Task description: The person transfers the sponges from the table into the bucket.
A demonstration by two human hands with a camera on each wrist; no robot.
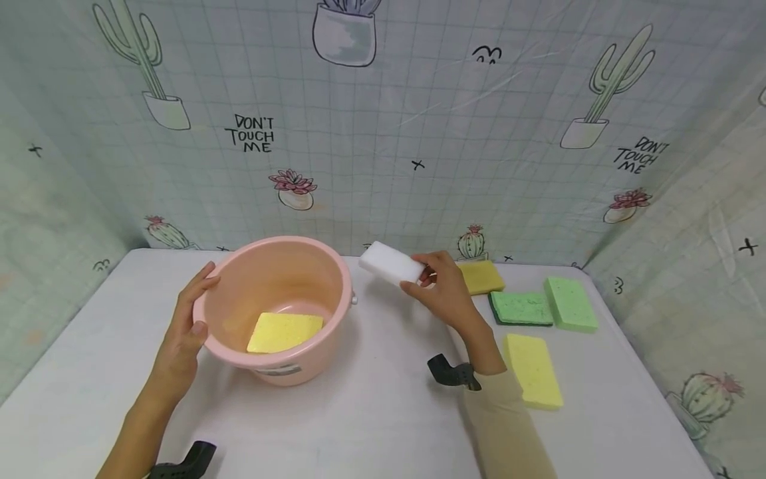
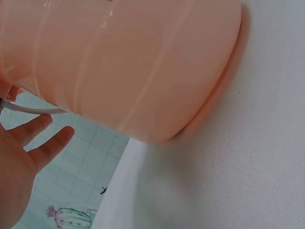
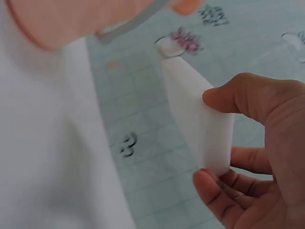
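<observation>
A white sponge (image 1: 391, 263) is pinched at one end by my right hand (image 1: 444, 290), raised above the table to the right of the bucket. In the right wrist view the thumb presses one side of the white sponge (image 3: 195, 114) and the fingertips the other. My left hand (image 1: 187, 326) rests against the left side of the pink bucket (image 1: 314, 362), its fingers mostly straight and spread. The left wrist view shows the bucket's outer wall (image 2: 128, 62) and part of the hand (image 2: 19, 171). Inside the bucket lies a yellow sponge (image 1: 285, 332).
Right of my right hand lie a darker yellow sponge (image 1: 481, 277), a green sponge with a dark underside (image 1: 522, 309), a light green sponge (image 1: 570, 304) and a yellow sponge (image 1: 532, 371). They sit on a white table (image 1: 383, 426) before a cactus-print curtain (image 1: 371, 133).
</observation>
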